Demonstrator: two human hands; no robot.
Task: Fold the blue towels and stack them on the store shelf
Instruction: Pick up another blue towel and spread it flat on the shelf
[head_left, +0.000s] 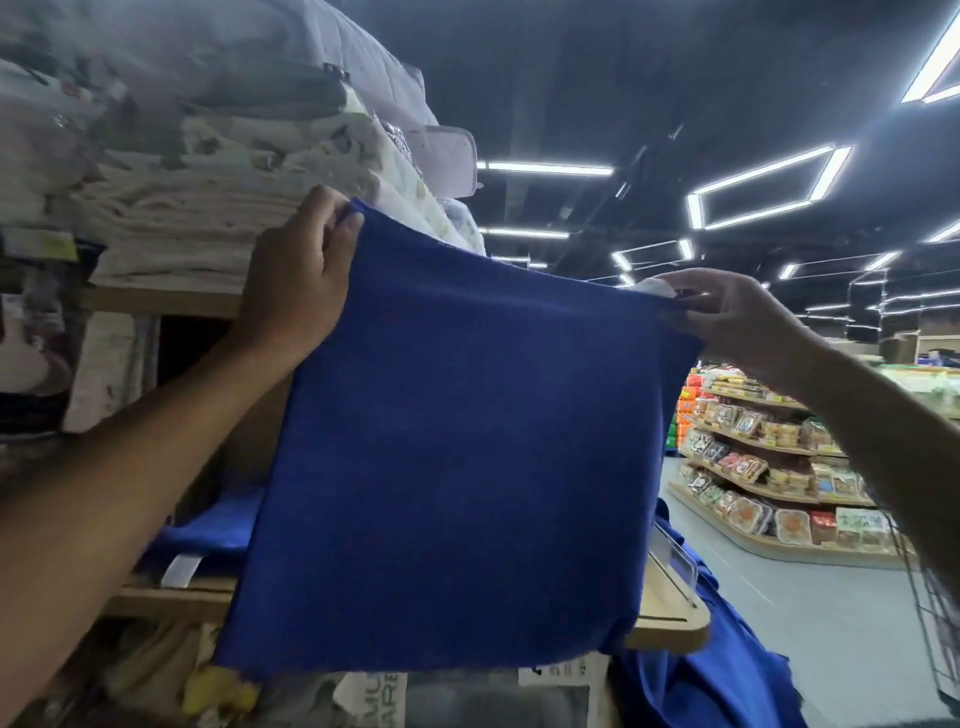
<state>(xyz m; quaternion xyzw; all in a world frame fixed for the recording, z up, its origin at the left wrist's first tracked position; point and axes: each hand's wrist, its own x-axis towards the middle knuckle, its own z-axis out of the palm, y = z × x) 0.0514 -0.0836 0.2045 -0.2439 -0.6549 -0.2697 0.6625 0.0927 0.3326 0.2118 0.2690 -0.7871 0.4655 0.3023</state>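
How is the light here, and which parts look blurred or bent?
Head view: the ceiling light strips glare against a dark ceiling; the blue towel, pinched at its top corners by the left hand and the right hand, is evenly lit; the pale folded linens at upper left look smeared; the wide lens curves the food shelves at right.

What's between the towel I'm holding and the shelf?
Nothing visible. The towel, pinched by the left hand and right hand, hangs in front of the shelf, but hides most of its surface.

Dim store lit by bright ceiling strip lights (769, 187); wide-angle bending at edges, soft blur upper left.
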